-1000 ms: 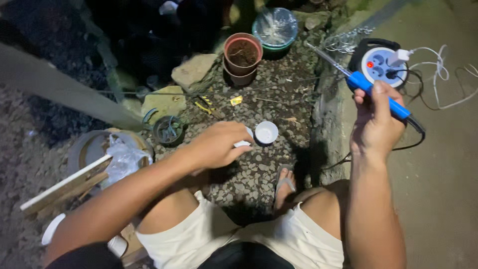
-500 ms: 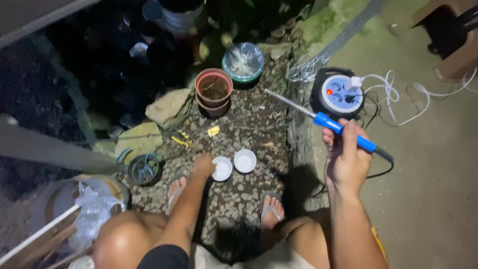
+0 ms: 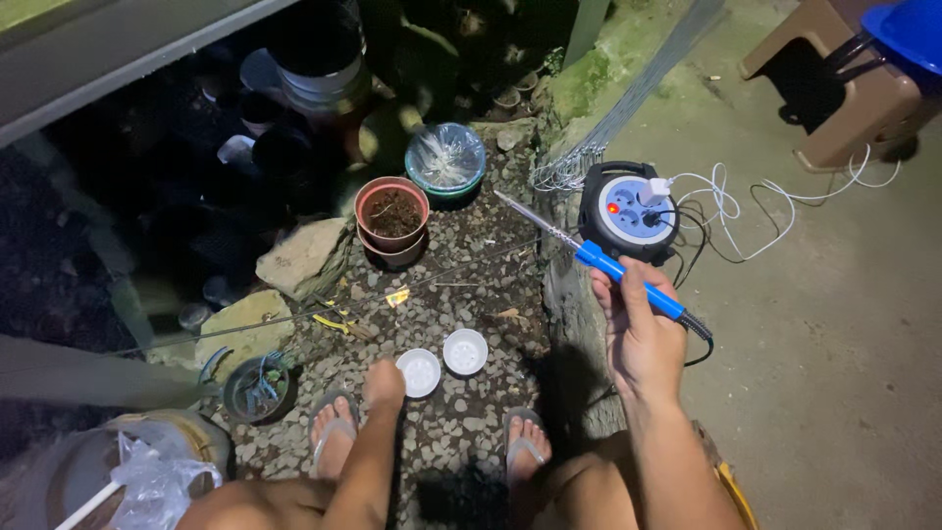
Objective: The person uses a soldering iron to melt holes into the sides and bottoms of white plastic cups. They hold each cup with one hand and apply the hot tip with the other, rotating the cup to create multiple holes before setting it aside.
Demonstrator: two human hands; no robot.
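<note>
I'm over gravel ground [image 3: 461, 432] at night, concrete paving [image 3: 834, 324] to my right. My left hand [image 3: 385, 383] rests knuckled beside a white lid [image 3: 419, 372]; I cannot tell its grip. My right hand [image 3: 640, 339] is wrapped around a blue soldering iron [image 3: 599, 261], tip slanting up-left toward the terracotta pot [image 3: 392, 210]. Beyond it, a cable reel [image 3: 629, 211].
</note>
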